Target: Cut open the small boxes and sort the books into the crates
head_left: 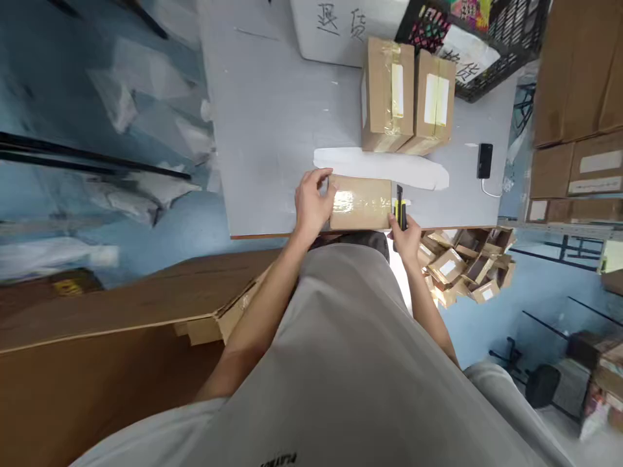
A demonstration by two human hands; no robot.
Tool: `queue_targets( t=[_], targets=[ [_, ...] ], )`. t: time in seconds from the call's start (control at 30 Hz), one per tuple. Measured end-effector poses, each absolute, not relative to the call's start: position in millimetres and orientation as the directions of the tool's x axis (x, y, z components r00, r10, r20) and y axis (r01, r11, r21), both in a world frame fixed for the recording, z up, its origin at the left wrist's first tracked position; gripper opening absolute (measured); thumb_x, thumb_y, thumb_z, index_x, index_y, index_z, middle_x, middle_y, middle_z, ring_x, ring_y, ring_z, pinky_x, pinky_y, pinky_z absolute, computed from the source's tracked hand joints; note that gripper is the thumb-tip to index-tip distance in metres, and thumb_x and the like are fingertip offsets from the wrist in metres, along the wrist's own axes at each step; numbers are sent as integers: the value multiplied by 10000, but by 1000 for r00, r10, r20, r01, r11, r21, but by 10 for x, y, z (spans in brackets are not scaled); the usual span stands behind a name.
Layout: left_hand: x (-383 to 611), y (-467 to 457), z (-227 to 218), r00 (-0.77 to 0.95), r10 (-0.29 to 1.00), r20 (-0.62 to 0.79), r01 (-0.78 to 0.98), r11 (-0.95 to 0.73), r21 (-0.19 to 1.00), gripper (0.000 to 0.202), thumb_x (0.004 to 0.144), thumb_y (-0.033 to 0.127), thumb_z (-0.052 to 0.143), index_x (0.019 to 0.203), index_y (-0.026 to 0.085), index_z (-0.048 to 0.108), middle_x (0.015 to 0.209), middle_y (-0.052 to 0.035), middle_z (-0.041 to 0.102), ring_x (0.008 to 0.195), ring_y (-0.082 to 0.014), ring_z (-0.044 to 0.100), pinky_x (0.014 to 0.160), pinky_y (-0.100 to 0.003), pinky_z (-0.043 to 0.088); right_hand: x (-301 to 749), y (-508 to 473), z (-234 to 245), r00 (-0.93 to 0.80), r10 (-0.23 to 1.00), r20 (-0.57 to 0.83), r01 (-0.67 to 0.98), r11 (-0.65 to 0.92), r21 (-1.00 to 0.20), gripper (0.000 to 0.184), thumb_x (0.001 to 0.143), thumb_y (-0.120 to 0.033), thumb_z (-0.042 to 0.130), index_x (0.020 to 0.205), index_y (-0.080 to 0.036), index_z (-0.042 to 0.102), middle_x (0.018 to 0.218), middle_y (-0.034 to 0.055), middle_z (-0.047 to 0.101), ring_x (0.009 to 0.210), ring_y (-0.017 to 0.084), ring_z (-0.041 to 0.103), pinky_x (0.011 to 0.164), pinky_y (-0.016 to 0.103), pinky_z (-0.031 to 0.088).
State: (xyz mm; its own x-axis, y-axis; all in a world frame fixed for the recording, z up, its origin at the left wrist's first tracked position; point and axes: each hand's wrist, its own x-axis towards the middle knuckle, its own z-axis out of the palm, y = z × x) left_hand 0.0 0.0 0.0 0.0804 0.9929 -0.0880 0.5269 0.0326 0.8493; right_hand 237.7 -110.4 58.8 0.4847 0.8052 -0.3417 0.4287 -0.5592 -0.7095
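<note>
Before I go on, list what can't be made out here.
All in the head view:
- Inside of the small carton: hidden by its taped cardboard.
- Lower end of the utility knife: covered by the right hand's grip.
- Print on the paired boxes' white labels: too small.
- Black crate: cut off by the top edge.

Head camera, single view: worn on the head, wide, facing forward and steeply down. Nearest: grey shirt (360, 350), lower centre. Mid-distance: left hand (314, 202) and right hand (407, 239) at near edge of bench (272, 130). Farther: blue floor (199, 227), both sides.
</note>
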Motion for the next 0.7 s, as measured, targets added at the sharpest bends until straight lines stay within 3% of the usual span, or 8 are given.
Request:
queue_targets(
  t=[0.07,0.17,0.27,0.43,0.53,0.6,0.7],
  targets=[
    [164,-50,111,211,978,7,540,-123,833,409,1083,382,654,1464,250,725,1595,-142,679,1606,-395,563,1388,-643,410,2317,-1193,590,514,785,-346,418,-582,-698,508,998,-734,645,885,-239,638,636,-46,653,527,176,662,600,260,484],
    [363,-96,222,435,896,92,509,-329,795,366,1079,451,693,1409,309,761,1719,-87,606,1735,-405,391,1446,-708,242,2248,-1295,621,535,762,-363,393,-606,-692,473,1056,-690,588,1001,-230,687,619,-56,643,554,192,692,628,265,518],
    [458,-106,241,602,791,105,459,-451,766,358,1096,492,669,1397,333,778,1784,-73,554,1752,-405,366,1448,-745,172,2194,-1353,675,523,759,-388,372,-612,-698,492,1095,-657,521,1186,-215,718,631,-62,646,577,197,707,644,269,543],
    [398,-135,194,588,806,76,511,-442,737,419,1131,550,610,1479,364,751,1805,-62,535,1722,-371,428,1450,-712,197,2084,-1323,734,478,777,-410,367,-601,-710,557,1135,-663,446,1283,-201,720,687,-36,690,604,192,716,648,271,576],
    [341,-167,191,520,852,62,567,-399,721,465,1143,594,577,1516,362,730,1823,-81,508,1721,-375,423,1441,-711,208,2042,-1247,768,438,814,-382,451,-566,-690,569,1174,-617,409,1409,-195,709,819,20,784,673,211,767,720,305,634],
    [331,-180,197,495,867,59,584,-382,716,485,1153,610,542,1527,359,724,1823,-93,506,1726,-377,413,1434,-721,205,2038,-1207,800,405,845,-350,548,-531,-647,582,1189,-580,421,1552,-190,655,995,85,847,808,251,828,808,351,672],
    [362,-180,200,495,867,56,582,-379,720,484,1156,612,529,1529,374,724,1822,-86,508,1734,-376,397,1430,-732,193,2054,-1191,845,343,891,-298,684,-454,-571,575,1198,-477,443,1681,-191,570,1353,171,833,1176,312,839,1031,424,672]
  ],
)
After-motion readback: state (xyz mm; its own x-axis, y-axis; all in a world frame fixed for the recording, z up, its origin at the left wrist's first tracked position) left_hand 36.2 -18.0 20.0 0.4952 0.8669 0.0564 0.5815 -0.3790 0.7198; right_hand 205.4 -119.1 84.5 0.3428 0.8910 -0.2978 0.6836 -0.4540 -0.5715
